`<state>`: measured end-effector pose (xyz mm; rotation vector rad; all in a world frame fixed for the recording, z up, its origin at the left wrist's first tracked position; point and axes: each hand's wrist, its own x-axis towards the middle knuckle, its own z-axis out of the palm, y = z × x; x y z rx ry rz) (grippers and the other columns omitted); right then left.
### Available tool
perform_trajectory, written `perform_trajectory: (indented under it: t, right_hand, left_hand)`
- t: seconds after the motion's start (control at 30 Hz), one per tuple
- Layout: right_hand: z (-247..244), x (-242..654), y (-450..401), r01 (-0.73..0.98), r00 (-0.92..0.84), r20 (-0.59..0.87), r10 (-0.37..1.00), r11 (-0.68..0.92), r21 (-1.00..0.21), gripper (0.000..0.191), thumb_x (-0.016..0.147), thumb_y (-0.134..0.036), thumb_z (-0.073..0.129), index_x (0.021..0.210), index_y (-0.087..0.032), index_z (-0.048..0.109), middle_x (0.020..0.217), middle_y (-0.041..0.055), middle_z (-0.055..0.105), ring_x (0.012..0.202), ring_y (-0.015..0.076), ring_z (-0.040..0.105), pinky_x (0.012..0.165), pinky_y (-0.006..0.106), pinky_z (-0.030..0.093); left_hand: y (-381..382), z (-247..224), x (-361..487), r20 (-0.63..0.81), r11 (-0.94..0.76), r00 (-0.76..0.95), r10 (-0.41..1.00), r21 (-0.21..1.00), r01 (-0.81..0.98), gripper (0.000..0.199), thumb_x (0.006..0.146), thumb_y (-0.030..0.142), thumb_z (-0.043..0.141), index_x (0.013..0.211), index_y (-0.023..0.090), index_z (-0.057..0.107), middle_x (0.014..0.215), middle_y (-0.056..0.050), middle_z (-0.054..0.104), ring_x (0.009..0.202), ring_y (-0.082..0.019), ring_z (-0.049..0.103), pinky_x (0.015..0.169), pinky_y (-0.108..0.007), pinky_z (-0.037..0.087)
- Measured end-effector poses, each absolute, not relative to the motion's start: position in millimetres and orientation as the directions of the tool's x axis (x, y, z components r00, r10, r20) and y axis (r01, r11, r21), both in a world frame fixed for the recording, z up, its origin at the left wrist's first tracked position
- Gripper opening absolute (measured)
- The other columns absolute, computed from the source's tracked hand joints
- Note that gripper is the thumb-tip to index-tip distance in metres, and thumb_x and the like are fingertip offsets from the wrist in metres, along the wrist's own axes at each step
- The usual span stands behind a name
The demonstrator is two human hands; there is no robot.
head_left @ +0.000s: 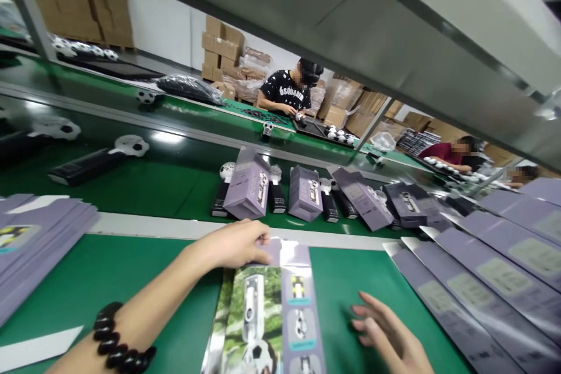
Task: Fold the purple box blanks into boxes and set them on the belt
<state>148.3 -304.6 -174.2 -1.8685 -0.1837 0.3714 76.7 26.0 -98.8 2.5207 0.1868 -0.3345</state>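
A purple printed carton (263,310) with a picture of a soccer-ball device lies in front of me on the green worktop. The fingers of my left hand (239,242) are curled onto its far end, near the top flap. It looks like a second printed sheet or panel shows along the carton's left side. My right hand (390,333) is off to the right of the carton, fingers apart and holding nothing. A black bead bracelet (118,339) is around my left wrist.
Flat purple cartons are stacked at left (39,245) and fanned out at right (477,280). Beyond a pale rail, a green belt (175,187) carries formed purple boxes (248,184) and black-handled soccer-ball devices (100,158). A shelf (394,29) hangs overhead. Co-workers (287,90) sit opposite.
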Motion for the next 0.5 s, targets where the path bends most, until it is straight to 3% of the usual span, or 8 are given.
perform_trajectory:
  t: [0.1,0.17,0.23,0.3,0.33,0.4,0.5]
  right_hand:
    - [-150,130,-257,-0.13,0.819,-0.174,0.548,-0.118,-0.984,0.086,0.068,-0.071,0.079,0.132,-0.017,0.056,0.115,0.0155,0.068,0.099,0.0273,0.069,0.085,0.033,0.058]
    - [-122,125,-226,-0.174,0.731,-0.17,0.661,-0.061,-0.983,0.067,0.074,-0.063,0.079,0.119,-0.015,0.065,0.109,0.0154,0.07,0.09,0.0275,0.07,0.076,0.033,0.059]
    - [-91,126,-200,-0.151,0.778,-0.109,0.619,0.015,-0.988,0.054,0.076,-0.058,0.08,0.109,-0.016,0.07,0.103,0.013,0.071,0.082,0.0268,0.07,0.068,0.032,0.058]
    - [-66,129,-179,-0.068,0.862,0.023,0.506,0.161,-0.985,0.05,0.075,-0.057,0.081,0.109,-0.021,0.072,0.104,0.0102,0.072,0.082,0.0271,0.07,0.064,0.032,0.059]
    - [-57,130,-170,-0.015,0.876,0.103,0.471,0.24,-0.971,0.05,0.075,-0.058,0.081,0.11,-0.023,0.072,0.107,0.0095,0.071,0.085,0.0283,0.07,0.065,0.033,0.059]
    - [-47,130,-151,0.08,0.832,0.25,0.496,0.338,-0.938,0.056,0.075,-0.065,0.076,0.115,-0.026,0.071,0.111,0.0098,0.07,0.097,0.0315,0.069,0.073,0.037,0.06]
    - [-48,123,-121,0.143,0.689,0.325,0.648,0.317,-0.937,0.075,0.078,-0.081,0.056,0.128,-0.026,0.065,0.114,0.0115,0.069,0.112,0.0352,0.063,0.088,0.045,0.057]
  left_hand:
    - [15,-73,68,-0.07,-0.751,0.996,0.062,0.653,0.093,0.024,0.087,0.034,0.072,0.084,0.012,0.063,0.082,-0.001,0.059,0.08,-0.014,0.057,0.082,-0.031,0.05]
    - [13,-58,60,0.132,-0.709,0.974,0.182,0.704,0.037,0.018,0.085,0.031,0.07,0.093,0.016,0.066,0.095,-0.001,0.062,0.088,-0.015,0.057,0.09,-0.032,0.049]
    - [13,-47,51,0.349,-0.675,0.858,0.377,0.737,-0.003,0.037,0.088,0.034,0.064,0.122,0.022,0.057,0.122,-0.005,0.057,0.102,-0.017,0.056,0.098,-0.035,0.048]
    - [14,-36,40,0.496,-0.657,0.696,0.52,0.752,-0.045,0.058,0.093,0.041,0.054,0.144,0.024,0.033,0.138,-0.008,0.046,0.109,-0.018,0.056,0.098,-0.036,0.051]
    - [13,-30,33,0.539,-0.658,0.635,0.553,0.751,-0.063,0.06,0.095,0.044,0.049,0.148,0.025,0.026,0.14,-0.009,0.045,0.11,-0.019,0.057,0.098,-0.036,0.053]
    - [7,-19,20,0.602,-0.673,0.57,0.559,0.731,-0.112,0.056,0.098,0.044,0.046,0.148,0.027,0.027,0.141,-0.006,0.046,0.121,-0.019,0.056,0.107,-0.036,0.051]
    - [-6,-7,5,0.698,-0.706,0.493,0.519,0.675,-0.214,0.069,0.092,0.047,0.065,0.149,0.027,0.031,0.15,-0.001,0.041,0.141,-0.023,0.04,0.122,-0.037,0.038]
